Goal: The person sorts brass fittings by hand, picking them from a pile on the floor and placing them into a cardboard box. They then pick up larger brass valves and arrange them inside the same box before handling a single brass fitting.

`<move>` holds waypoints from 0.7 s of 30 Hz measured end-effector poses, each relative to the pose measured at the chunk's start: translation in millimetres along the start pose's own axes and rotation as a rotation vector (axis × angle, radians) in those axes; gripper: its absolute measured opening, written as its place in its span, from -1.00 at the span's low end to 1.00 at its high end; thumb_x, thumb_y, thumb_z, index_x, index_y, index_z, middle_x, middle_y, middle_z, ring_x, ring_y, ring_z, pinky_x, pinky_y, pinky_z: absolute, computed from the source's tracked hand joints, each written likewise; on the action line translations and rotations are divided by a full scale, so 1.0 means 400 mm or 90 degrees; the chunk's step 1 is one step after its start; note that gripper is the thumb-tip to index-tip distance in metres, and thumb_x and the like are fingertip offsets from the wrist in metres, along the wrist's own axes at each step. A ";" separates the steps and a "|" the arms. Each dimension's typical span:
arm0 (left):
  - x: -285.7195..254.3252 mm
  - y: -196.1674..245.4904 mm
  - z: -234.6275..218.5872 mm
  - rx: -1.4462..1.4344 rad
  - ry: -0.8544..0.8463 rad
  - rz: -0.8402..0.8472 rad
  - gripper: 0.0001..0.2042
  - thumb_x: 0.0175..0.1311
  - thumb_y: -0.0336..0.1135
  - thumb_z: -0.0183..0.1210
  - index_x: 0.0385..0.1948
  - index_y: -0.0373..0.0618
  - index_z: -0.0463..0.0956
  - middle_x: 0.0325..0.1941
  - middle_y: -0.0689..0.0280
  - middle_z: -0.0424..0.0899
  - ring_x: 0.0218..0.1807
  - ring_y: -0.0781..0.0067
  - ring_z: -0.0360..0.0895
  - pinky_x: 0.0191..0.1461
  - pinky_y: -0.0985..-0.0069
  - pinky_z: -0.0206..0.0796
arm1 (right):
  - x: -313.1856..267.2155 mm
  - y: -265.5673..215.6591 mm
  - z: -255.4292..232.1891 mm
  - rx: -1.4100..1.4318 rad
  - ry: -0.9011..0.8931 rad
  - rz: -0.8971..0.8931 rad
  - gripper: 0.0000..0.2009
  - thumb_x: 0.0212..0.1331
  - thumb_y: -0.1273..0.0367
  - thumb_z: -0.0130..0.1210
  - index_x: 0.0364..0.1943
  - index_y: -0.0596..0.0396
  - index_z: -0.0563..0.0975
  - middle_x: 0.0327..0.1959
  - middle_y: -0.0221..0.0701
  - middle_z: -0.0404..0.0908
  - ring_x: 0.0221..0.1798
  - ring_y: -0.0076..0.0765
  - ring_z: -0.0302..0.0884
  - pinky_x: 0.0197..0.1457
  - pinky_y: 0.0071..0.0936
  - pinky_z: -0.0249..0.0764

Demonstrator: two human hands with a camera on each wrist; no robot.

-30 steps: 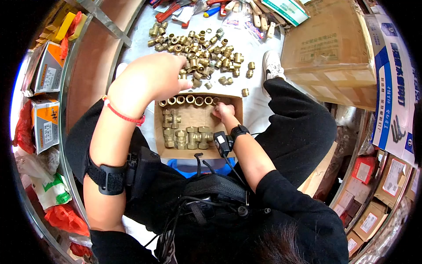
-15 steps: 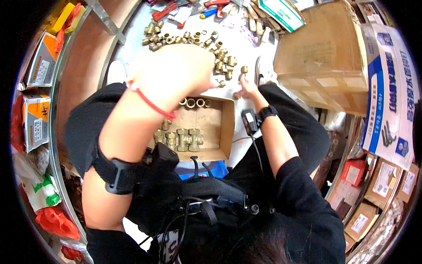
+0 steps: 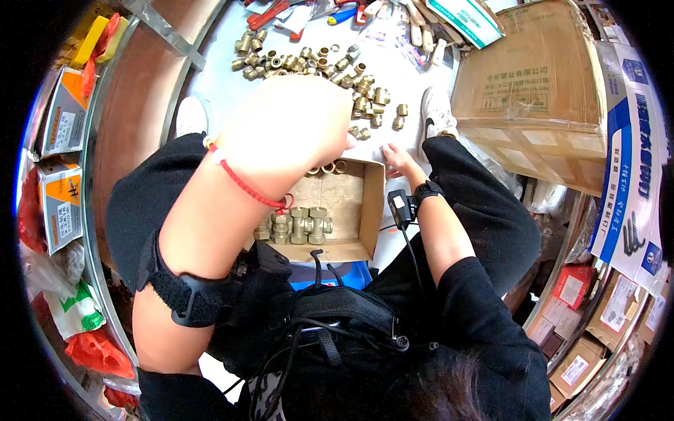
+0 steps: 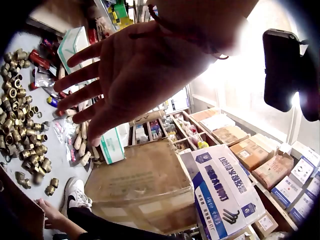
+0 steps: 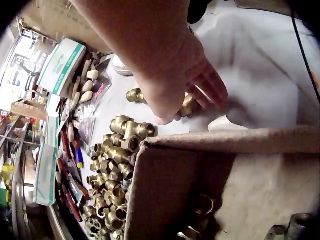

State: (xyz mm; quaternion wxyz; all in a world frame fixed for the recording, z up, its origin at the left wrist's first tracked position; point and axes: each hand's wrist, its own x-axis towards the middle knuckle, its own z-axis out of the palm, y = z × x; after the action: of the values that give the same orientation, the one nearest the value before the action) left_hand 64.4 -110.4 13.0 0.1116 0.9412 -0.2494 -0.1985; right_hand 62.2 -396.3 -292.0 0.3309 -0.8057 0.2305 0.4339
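My left hand hovers over the near part of the brass fitting pile and the box's far edge; the left wrist view shows its fingers spread and empty. Just outside the box's far right corner, my right hand reaches down. In the right wrist view that hand has thumb and fingers around a brass fitting, partly hidden. The open cardboard box holds thick fittings at its near side and ring-ended ones at its far side, partly covered by my left arm.
Loose fittings lie near a white shoe. Beyond the pile are red-handled tools and wooden handles. A large carton stands at the right; shelves with boxes line the left.
My right hand has left the box's inside and moved right to the fitting that lay outside it. My left hand has shifted right, covering more of the pile and box.
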 end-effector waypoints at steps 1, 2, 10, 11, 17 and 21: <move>-0.001 0.003 -0.009 -0.005 -0.034 -0.030 -0.64 -0.02 -0.16 0.09 -0.24 -0.22 0.41 -0.28 0.07 0.51 -0.17 0.13 0.45 -0.10 0.33 0.28 | 0.003 -0.002 0.004 -0.003 0.002 0.001 -0.48 0.11 -0.03 -0.25 0.14 -0.20 0.11 -0.11 -0.12 0.40 -0.41 -0.22 0.50 -0.47 -0.40 0.47; -0.005 0.004 -0.016 -0.003 -0.049 -0.044 -0.64 -0.01 -0.16 0.08 -0.23 -0.22 0.41 -0.27 0.07 0.51 -0.17 0.12 0.44 -0.10 0.32 0.28 | 0.004 -0.003 0.007 -0.012 0.012 -0.012 -0.47 0.10 -0.03 -0.24 0.14 -0.16 0.12 -0.11 -0.12 0.40 -0.42 -0.24 0.50 -0.48 -0.43 0.47; -0.048 -0.019 -0.050 0.019 -0.099 -0.103 -0.61 0.03 -0.13 0.06 -0.18 -0.23 0.38 -0.23 0.04 0.50 -0.15 0.09 0.43 -0.07 0.33 0.26 | -0.065 -0.155 -0.004 0.231 0.148 -0.231 -0.54 0.09 0.03 -0.13 -0.04 0.05 0.33 -0.42 -0.31 0.47 -0.44 -0.50 0.43 -0.43 -0.59 0.37; -0.053 -0.020 -0.056 0.021 -0.104 -0.109 -0.61 0.03 -0.13 0.06 -0.17 -0.23 0.38 -0.23 0.03 0.50 -0.14 0.09 0.43 -0.07 0.33 0.26 | -0.114 -0.208 -0.004 0.299 0.069 -0.309 -0.61 0.13 0.04 -0.16 -0.08 -0.03 0.34 -0.55 -0.47 0.36 -0.51 -0.63 0.36 -0.51 -0.68 0.32; -0.076 -0.044 -0.053 0.007 -0.073 -0.098 -0.62 -0.01 -0.15 0.08 -0.21 -0.23 0.40 -0.24 0.02 0.50 -0.15 0.10 0.44 -0.07 0.33 0.26 | -0.298 -0.368 0.134 0.317 -0.502 -0.372 -0.76 0.21 0.27 -0.18 -0.08 -0.01 0.25 -0.35 -0.35 0.44 -0.28 -0.46 0.47 -0.23 -0.58 0.45; -0.100 -0.044 -0.061 -0.013 -0.068 -0.115 -0.65 -0.01 -0.16 0.07 -0.23 -0.21 0.41 -0.28 0.03 0.52 -0.17 0.10 0.45 -0.09 0.32 0.28 | -0.327 -0.337 0.317 0.210 -0.616 -0.258 -0.74 0.15 0.33 -0.09 -0.09 -0.03 0.22 -0.35 -0.39 0.43 -0.36 -0.51 0.46 -0.27 -0.64 0.43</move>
State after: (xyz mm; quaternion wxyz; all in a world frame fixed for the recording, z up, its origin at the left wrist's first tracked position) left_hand 50.5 -72.0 42.4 0.0893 0.9467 -0.1670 -0.2604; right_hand 14.1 -201.4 -187.1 0.5980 -0.4798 -0.0431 0.6406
